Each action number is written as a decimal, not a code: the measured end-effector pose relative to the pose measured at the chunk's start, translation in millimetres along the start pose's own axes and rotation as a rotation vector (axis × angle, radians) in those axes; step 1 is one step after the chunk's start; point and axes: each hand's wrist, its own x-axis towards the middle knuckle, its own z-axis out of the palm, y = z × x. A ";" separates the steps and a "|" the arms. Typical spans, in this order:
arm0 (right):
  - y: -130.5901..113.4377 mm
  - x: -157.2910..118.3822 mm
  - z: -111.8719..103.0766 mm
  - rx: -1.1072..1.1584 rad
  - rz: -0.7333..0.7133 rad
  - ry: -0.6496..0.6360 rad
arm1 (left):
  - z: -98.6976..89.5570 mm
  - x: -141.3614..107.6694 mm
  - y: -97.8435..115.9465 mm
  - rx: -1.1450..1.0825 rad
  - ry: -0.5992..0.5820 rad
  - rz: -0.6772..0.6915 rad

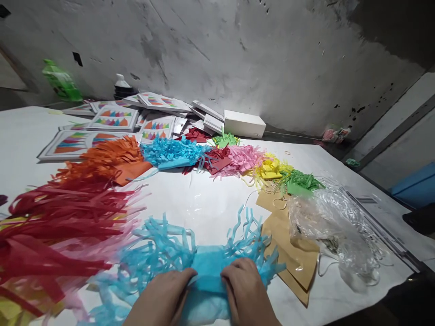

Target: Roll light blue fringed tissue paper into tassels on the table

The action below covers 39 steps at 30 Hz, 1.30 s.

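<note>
Pinching the uncut middle band of a light blue fringed tissue paper (204, 267), left hand (163, 296) and right hand (246, 294) grip it on the white table (204, 203), beside tan envelopes (292, 253) at right

Red fringed paper (50, 226) lies left, brown envelopes (292, 253) and a clear plastic bag (333, 222) right, a white box (244, 123) behind.

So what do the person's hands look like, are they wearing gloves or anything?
No gloves. Both the left hand and the right hand are bare, with no rings or watch that can be seen. The bits of forearm at the bottom edge are bare too, so no sleeves show. The fingers look short and rounded.
</note>
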 end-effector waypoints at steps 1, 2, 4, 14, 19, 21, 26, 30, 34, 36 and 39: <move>1.6 3.2 0.0 -0.038 0.032 -0.065 | -4.0 7.2 4.4 0.028 -0.108 -0.089; 3.0 7.4 0.7 -0.096 0.042 -0.121 | -7.8 14.7 8.9 0.072 -0.196 -0.163; 5.3 17.7 3.5 -0.224 0.026 -0.202 | -14.1 28.1 16.1 0.172 -0.296 -0.250; 20.7 47.8 18.4 -0.372 -0.047 -0.204 | -13.1 39.8 13.2 0.322 -0.290 -0.251; 9.6 42.6 4.4 -0.334 -0.204 -0.074 | -11.1 41.4 13.1 0.331 -0.283 -0.239; 3.8 37.1 3.2 -0.264 -0.365 -0.087 | -10.1 41.9 14.7 0.331 -0.270 -0.233; 1.4 22.7 18.3 -0.330 -0.479 -0.115 | -9.9 36.5 14.3 0.346 -0.212 -0.239; 1.5 21.3 20.1 -0.317 -0.460 -0.081 | -4.8 20.3 5.7 0.366 0.080 -0.079; -3.9 22.5 13.9 -0.227 -0.445 -0.004 | 11.6 8.8 4.2 0.196 0.375 0.220; -4.8 20.7 14.0 -0.202 -0.495 0.008 | 20.5 6.8 5.7 0.073 0.432 0.202; -1.2 14.4 16.8 -0.220 -0.547 0.003 | 30.4 0.8 2.9 -0.006 0.436 0.224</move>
